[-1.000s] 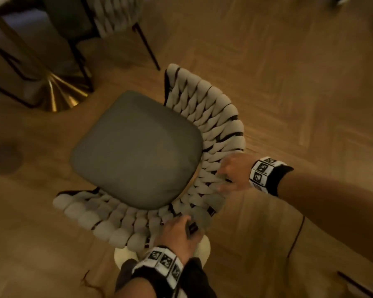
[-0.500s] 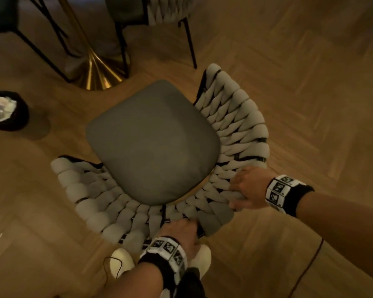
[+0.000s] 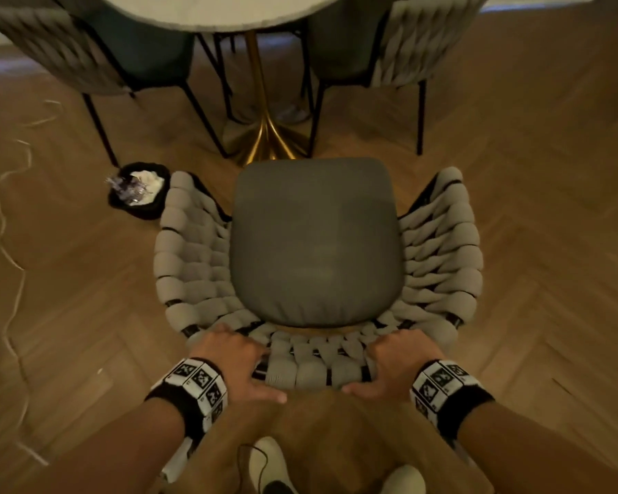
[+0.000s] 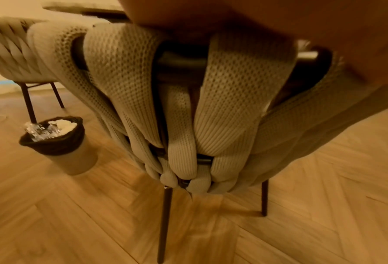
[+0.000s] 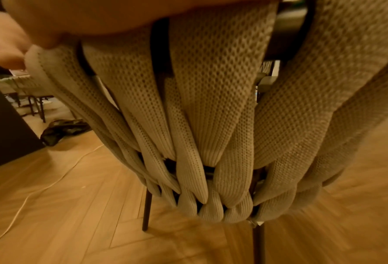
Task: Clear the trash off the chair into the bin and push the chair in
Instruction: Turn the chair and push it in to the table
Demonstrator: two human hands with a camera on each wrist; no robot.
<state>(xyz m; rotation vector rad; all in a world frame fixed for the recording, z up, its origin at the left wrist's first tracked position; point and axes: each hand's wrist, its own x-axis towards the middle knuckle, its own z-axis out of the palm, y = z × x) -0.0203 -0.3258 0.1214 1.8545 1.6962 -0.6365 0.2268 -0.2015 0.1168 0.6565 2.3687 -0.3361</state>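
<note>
Herringbone wood floor (image 3: 514, 172) fills the room, and the landmark for everything else is the round table (image 3: 222, 8) at the far side, standing on a gold pedestal (image 3: 264, 137). The chair (image 3: 314, 237) faces this table squarely; the front edge of its grey seat cushion is just before the pedestal foot, but the seat is not yet under the tabletop. No trash shows on the cushion, so I judge the clearing part is done and only the pushing remains. The left hand (image 3: 234, 361) and the right hand (image 3: 395, 365) are apart, each clamped on the woven top rail of the backrest, on the side of the chair away from the table, with the fingers curled over the rail and the thumbs behind it. The bin (image 3: 138, 194), with white paper and something shiny inside, stands on the floor left of the pedestal, very near the chair's left armrest; I cannot tell if they touch. This is the first risk: if the push goes a little crooked toward that side, the armrest or a leg may hit the bin and tip it, and the trash will be on the floor again. Two other chairs (image 3: 86, 58) stand already at the table, left and right of the pedestal, and their thin black legs leave only a narrow gap, so the woven arms may catch on them. Also the chair's front legs may knock against the wide pedestal foot if it is pushed too deep or too fast. A thin cable (image 3: 8, 215) lies on the floor well left of the table, out of the chair's way.
</note>
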